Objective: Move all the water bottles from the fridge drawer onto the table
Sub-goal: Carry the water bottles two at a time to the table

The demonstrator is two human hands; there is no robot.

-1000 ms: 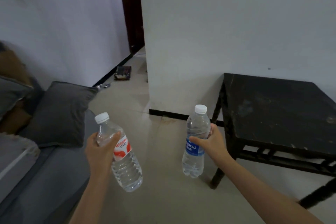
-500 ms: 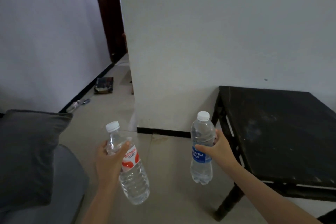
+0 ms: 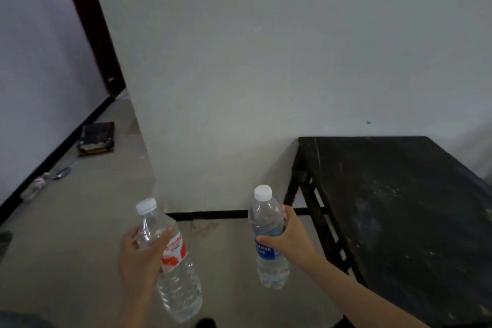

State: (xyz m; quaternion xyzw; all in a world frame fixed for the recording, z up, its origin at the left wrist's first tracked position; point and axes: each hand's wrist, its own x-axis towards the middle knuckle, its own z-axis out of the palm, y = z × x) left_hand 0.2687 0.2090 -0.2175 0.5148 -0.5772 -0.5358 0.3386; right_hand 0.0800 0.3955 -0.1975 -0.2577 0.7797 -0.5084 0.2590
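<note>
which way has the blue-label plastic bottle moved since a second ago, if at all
Yes: the blue-label plastic bottle has moved forward along the black table, from its front leg to beside its left edge.

— Could anything be read?
— Only on the blue label of the right bottle: white capitals "AFINA", the word's start covered by the right hand. A smaller line beneath was too blurred.
— And the left bottle?
— Its red-and-white label bore red lettering, too smeared to make out.
— Anything else?
— No.
</note>
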